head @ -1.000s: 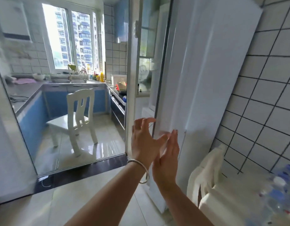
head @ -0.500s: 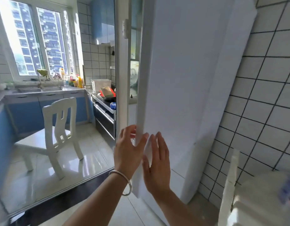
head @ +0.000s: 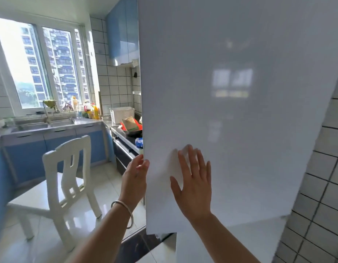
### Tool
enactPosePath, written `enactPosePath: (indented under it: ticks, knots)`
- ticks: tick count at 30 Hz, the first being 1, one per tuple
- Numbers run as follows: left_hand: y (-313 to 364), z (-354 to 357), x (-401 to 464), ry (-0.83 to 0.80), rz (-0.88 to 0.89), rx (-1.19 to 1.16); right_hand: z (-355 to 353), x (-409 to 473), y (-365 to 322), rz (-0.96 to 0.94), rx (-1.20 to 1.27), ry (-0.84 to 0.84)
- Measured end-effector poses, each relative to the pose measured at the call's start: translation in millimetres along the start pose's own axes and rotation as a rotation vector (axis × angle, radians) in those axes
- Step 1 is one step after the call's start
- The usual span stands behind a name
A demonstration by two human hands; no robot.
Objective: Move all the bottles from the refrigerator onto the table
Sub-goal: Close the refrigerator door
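Note:
The white refrigerator's upper door [head: 240,111] fills the right half of the head view. It stands slightly swung out, and its lower left corner overhangs the lower door [head: 230,243]. My left hand [head: 135,177], with a silver bangle on the wrist, curls its fingers around the door's left edge. My right hand [head: 194,186] lies flat on the door front with fingers spread, holding nothing. The inside of the refrigerator is hidden. Neither its bottles nor the table are in view.
A white chair [head: 67,173] stands on the glossy kitchen floor to the left. Behind it are blue cabinets, a sink [head: 50,124] and a stove counter [head: 126,137] with a white basket [head: 121,114]. A tiled wall [head: 325,186] borders the refrigerator on the right.
The view has moved closer and turned left, so the white table with bottles at lower right has left the view. My left hand hooked the door edge, my right hand flattened on it, and the door swung out.

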State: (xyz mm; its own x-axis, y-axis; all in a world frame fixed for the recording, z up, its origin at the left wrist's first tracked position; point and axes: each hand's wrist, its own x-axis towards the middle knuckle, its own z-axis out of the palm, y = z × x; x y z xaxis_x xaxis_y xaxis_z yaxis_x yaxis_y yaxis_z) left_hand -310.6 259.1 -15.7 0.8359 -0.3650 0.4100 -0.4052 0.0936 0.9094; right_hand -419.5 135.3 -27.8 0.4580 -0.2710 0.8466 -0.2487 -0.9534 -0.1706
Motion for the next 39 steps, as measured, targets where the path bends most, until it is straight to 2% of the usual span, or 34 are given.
enactPosePath:
  ticks: [6,11,18,22,26,30,39]
  knots:
    - [-40.3,11.3,112.5,-0.115,-0.044,-0.099,77.0,70.3,31.6,-0.071,-0.231,0.044]
    - [-73.9,36.1,184.7,-0.21,-0.061,-0.119,124.3,95.7,65.5,-0.085,-0.427,0.029]
    - [-110.0,93.3,280.1,-0.345,-0.054,-0.194,176.2,123.3,117.1,0.034,-0.599,0.064]
    - [-134.1,123.8,331.7,-0.48,-0.062,-0.229,201.9,139.4,134.5,0.145,-0.728,0.058]
    - [-141.1,151.1,361.7,-0.611,-0.017,-0.264,222.1,150.9,148.6,0.255,-0.848,0.041]
    - [-150.8,181.3,385.1,-0.645,0.024,-0.31,237.0,163.1,165.5,0.327,-0.936,0.037]
    - [-168.0,209.0,404.9,-0.689,0.007,-0.377,254.0,167.9,188.4,0.296,-1.006,0.111]
